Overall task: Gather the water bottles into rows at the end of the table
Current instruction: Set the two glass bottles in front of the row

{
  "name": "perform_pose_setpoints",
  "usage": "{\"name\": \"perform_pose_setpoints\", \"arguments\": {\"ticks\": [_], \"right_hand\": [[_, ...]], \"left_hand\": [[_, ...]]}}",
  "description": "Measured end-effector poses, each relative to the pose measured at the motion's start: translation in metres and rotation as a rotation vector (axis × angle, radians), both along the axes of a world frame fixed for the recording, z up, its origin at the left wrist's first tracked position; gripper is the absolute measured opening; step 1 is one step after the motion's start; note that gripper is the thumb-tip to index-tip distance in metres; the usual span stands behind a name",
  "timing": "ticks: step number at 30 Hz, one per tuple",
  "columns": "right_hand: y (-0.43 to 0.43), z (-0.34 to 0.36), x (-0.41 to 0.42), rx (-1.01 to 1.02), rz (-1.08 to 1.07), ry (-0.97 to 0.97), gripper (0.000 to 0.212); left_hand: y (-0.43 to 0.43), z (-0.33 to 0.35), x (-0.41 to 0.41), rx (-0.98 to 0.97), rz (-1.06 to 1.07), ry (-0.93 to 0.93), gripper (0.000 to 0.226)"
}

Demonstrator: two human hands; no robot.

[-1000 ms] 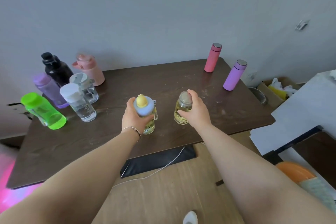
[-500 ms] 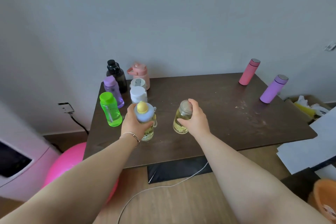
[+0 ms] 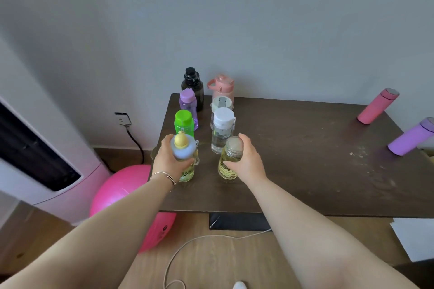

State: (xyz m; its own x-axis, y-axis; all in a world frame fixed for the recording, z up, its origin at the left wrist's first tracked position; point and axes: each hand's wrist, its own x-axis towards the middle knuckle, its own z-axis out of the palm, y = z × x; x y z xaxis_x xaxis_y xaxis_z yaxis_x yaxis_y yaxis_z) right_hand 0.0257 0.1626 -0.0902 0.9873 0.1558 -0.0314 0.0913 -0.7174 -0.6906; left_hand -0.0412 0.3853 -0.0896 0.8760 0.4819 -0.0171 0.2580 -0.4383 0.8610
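My left hand grips a clear yellowish bottle with a blue lid and yellow knob, right in front of the green bottle. My right hand holds a yellow jar-like bottle with a grey cap, just in front of the clear white-capped bottle. Behind these stand the purple bottle, black bottle, a second clear bottle and the pink jug, forming two rows at the table's left end. A pink flask and a purple flask stand far right.
The dark wooden table meets a grey wall at the back. A pink exercise ball lies on the floor by the table's left edge, next to a white appliance. A white cable runs across the wooden floor.
Both hands carried their bottles leftward along the table, ending just in front of the two rows. The view swung left, bringing the ball and appliance into sight.
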Motion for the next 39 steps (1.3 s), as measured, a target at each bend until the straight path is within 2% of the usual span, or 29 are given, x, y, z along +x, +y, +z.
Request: {"name": "perform_pose_setpoints", "arguments": {"ticks": [10,32,39], "right_hand": [[0.03,-0.027,0.01,-0.036,0.096,0.044,0.096],[0.028,-0.047,0.006,-0.026,0.121,0.108,0.104],[0.028,-0.042,0.006,-0.114,0.144,0.118,0.108]], "left_hand": [[0.021,-0.022,0.006,-0.004,0.042,0.039,0.09],[0.02,-0.035,0.008,0.045,-0.019,0.004,0.095],[0.018,-0.033,0.008,0.083,-0.039,0.035,0.094]]}}
